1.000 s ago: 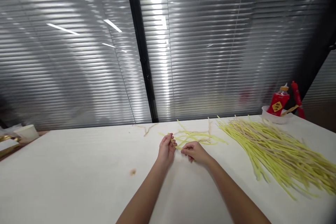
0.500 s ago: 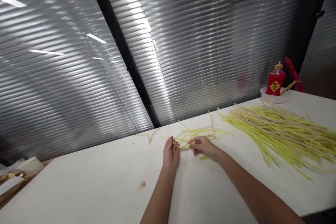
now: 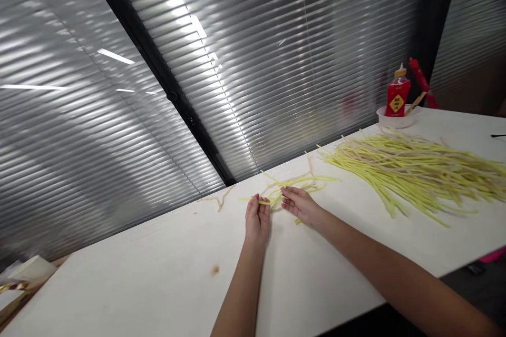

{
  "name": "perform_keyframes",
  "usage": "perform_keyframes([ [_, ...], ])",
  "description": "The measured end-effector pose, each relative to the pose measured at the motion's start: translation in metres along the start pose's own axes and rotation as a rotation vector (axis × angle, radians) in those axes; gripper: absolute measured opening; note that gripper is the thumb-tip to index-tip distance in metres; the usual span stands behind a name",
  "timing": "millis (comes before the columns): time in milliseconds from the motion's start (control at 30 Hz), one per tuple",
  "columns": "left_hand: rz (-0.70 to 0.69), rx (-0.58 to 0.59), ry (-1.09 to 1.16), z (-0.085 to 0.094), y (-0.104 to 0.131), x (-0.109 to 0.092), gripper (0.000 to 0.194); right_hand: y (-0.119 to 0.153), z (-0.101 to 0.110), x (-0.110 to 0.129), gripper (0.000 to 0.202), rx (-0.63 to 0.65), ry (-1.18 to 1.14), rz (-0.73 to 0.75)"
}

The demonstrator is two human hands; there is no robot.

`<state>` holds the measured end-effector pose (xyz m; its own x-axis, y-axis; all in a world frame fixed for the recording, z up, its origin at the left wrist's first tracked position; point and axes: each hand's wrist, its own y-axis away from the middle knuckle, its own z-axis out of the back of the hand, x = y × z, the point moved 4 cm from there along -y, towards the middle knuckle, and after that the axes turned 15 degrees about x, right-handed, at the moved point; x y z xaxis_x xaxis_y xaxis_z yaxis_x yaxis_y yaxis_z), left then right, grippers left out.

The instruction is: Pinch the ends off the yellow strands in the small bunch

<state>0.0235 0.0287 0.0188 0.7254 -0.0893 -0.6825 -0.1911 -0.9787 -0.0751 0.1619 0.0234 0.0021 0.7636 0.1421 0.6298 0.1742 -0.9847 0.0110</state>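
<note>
My left hand (image 3: 259, 218) is closed, palm up, with a thin yellow pipe cleaner (image 3: 264, 202) between thumb and fingers. To its right, my right hand (image 3: 298, 204) pinches with thumb and forefinger at a yellow strand; its exact hold is too small to make out fully. Just beyond both hands lies a loose, bent cluster of yellow and beige pipe cleaners (image 3: 312, 185). A short yellow end (image 3: 298, 221) shows below my right hand.
A large pile of yellow and beige pipe cleaners (image 3: 415, 168) spreads over the white table (image 3: 158, 279) at right. Behind it, a red bottle (image 3: 397, 97) stands in a white bowl (image 3: 389, 120). Beige bits (image 3: 220, 202) lie left of my hands. Blinds (image 3: 253, 63) border the back edge.
The view has shifted, so the pile and bottle appear farther left and higher. My right hand has lifted and turned slightly, its fingertips now higher beside my left hand.
</note>
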Motion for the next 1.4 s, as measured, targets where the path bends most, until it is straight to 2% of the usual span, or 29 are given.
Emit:
perform_keyframes([
  [400,0.048,-0.039,0.022,0.000,0.002,0.005,0.003,0.002,0.004,0.008,0.025,-0.102,0.053,0.028],
  [633,0.068,-0.081,-0.006,-0.003,0.004,0.003,0.000,0.005,-0.002,0.013,0.025,-0.041,0.090,0.062],
  [733,0.084,-0.079,0.002,-0.006,0.005,0.003,0.002,0.004,-0.003,0.013,0.029,-0.057,0.110,0.080],
  [1033,0.183,-0.066,-0.064,-0.009,0.008,0.007,0.004,0.000,0.007,0.019,0.035,-0.135,0.338,0.223],
  [1133,0.198,-0.085,-0.078,-0.007,0.008,0.009,0.003,0.002,0.007,0.020,0.035,-0.140,0.291,0.230],
  [1400,0.157,-0.128,-0.121,-0.005,0.009,0.004,0.008,0.005,-0.007,0.007,0.021,-0.066,-0.025,0.086],
])
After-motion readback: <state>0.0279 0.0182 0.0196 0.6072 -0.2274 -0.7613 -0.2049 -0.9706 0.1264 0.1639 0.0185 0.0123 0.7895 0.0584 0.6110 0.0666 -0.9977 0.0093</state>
